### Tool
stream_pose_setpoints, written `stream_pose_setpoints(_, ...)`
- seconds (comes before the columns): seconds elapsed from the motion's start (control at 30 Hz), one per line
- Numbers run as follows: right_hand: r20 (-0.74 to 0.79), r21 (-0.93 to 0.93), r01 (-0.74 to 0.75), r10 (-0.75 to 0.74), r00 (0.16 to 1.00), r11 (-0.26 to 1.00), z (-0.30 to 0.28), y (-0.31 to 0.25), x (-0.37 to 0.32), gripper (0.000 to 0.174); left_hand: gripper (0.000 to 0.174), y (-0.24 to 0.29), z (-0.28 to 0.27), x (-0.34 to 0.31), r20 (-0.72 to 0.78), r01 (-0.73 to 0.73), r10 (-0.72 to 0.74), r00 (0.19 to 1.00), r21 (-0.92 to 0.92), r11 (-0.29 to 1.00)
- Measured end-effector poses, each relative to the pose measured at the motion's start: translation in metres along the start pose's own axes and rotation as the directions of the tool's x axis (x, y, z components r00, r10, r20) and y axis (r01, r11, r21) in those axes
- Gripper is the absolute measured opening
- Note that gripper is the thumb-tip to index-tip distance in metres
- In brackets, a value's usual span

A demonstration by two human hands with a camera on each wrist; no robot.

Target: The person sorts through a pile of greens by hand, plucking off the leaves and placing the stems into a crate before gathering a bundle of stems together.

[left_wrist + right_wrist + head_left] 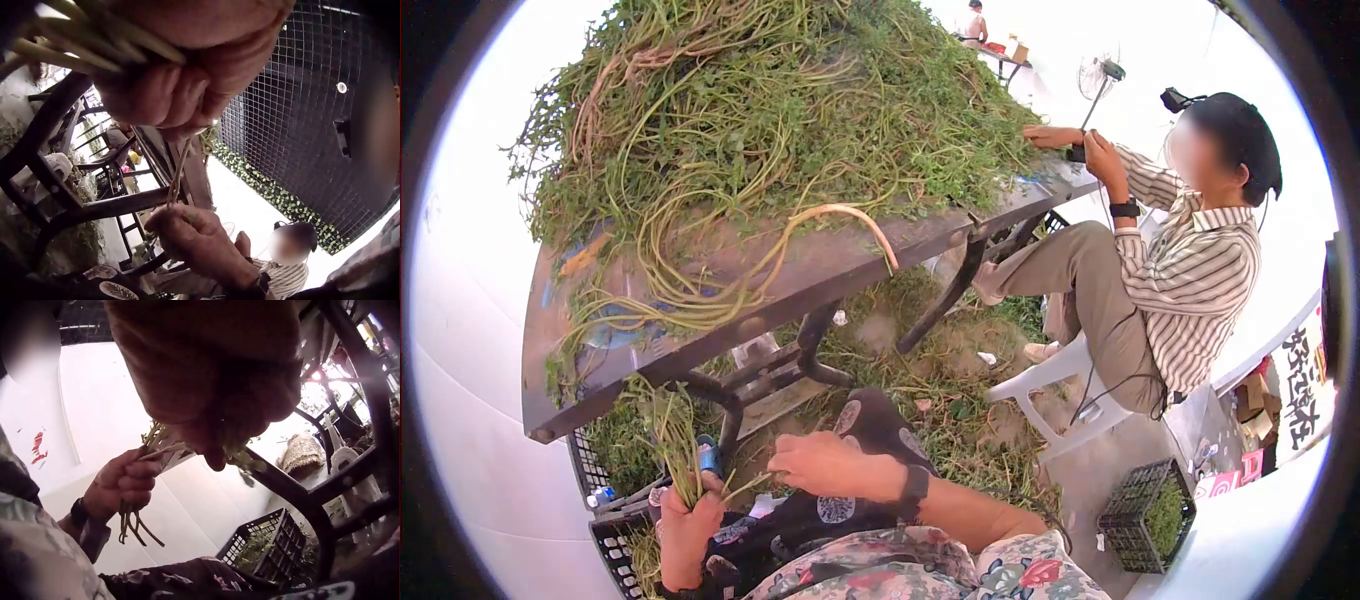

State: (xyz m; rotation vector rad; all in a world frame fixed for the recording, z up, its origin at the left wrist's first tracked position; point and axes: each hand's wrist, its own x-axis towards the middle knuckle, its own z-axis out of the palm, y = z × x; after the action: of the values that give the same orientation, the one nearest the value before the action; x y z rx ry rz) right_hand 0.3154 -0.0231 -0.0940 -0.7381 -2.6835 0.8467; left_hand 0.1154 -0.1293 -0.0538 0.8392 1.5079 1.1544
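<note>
The left hand (690, 530) grips a bunch of green stems (677, 440), leafy tops pointing up in the head view; the lower stem ends (134, 528) hang below that fist in the right wrist view. A short way to its right, the right hand (825, 465) pinches a thin stem (179, 178) that runs between the two hands. Small leaves (249, 464) stick out beside the right hand's fingers in the right wrist view. Both hands are above the lap, in front of the table edge.
A table (820, 265) bears a big heap of greens (780, 110). Black crates (615, 550) stand at lower left and another crate (1145, 515) at lower right. A seated person (1190, 270) in a striped shirt is at the table's right. Plant scraps cover the floor.
</note>
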Motion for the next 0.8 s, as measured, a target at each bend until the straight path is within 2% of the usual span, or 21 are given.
stream_pose_setpoints(0.07,0.041,-0.011,-0.044,0.044,0.998,0.999,0.001,0.003,-0.007,0.018,0.007,-0.005,-0.007,0.002,0.009,0.01,-0.01,1.0,-0.013,1.0)
stream_pose_setpoints(0.23,-0.144,0.084,-0.042,0.054,0.988,0.996,0.01,0.0,-0.013,0.012,0.006,-0.011,-0.009,0.0,0.072,0.022,-0.022,0.997,-0.008,1.0)
stream_pose_setpoints(0.3,-0.265,0.158,-0.01,0.052,0.963,0.987,0.018,0.007,-0.005,0.012,0.005,-0.01,-0.004,-0.004,0.08,0.032,-0.04,0.996,0.101,0.994)
stream_pose_setpoints(0.37,-0.424,0.265,0.068,0.053,0.904,0.962,0.03,0.02,0.007,0.012,0.005,-0.008,0.001,-0.007,0.102,0.046,-0.062,0.993,0.157,0.987)
stream_pose_setpoints(0.43,-0.573,0.449,0.019,0.272,0.773,0.893,0.038,0.047,0.016,0.015,0.003,-0.005,0.001,-0.009,0.138,0.057,-0.08,0.987,0.166,0.985)
stream_pose_setpoints(0.47,-0.619,0.534,0.015,0.379,0.688,0.846,0.039,0.059,0.02,0.016,0.004,-0.004,-0.001,-0.01,0.129,0.056,-0.067,0.989,0.083,0.995)
stream_pose_setpoints(0.5,-0.138,0.959,-0.105,0.757,0.639,0.264,0.014,0.051,0.016,0.019,0.005,-0.004,-0.004,-0.011,0.117,0.054,-0.053,0.992,-0.001,0.999)
stream_pose_setpoints(0.57,0.038,0.999,-0.043,0.698,0.716,-0.01,-0.004,0.069,0.002,0.016,0.007,-0.005,-0.008,-0.011,0.092,0.075,-0.066,0.994,-0.094,0.993)
stream_pose_setpoints(0.67,0.157,0.973,0.004,0.679,0.717,-0.229,-0.023,0.049,-0.007,0.01,0.01,-0.006,-0.005,-0.008,0.065,0.122,-0.117,0.991,-0.081,0.989)
stream_pose_setpoints(0.77,0.056,0.997,-0.074,0.503,0.863,0.015,0.0,0.052,-0.004,0.012,0.012,-0.008,0.004,-0.005,0.085,0.142,-0.141,0.986,-0.004,0.99)
stream_pose_setpoints(0.8,0.074,0.997,-0.075,0.401,0.913,-0.013,0.015,0.055,-0.001,0.016,0.012,-0.01,0.007,0.0,0.119,0.156,-0.153,0.981,-0.01,0.988)
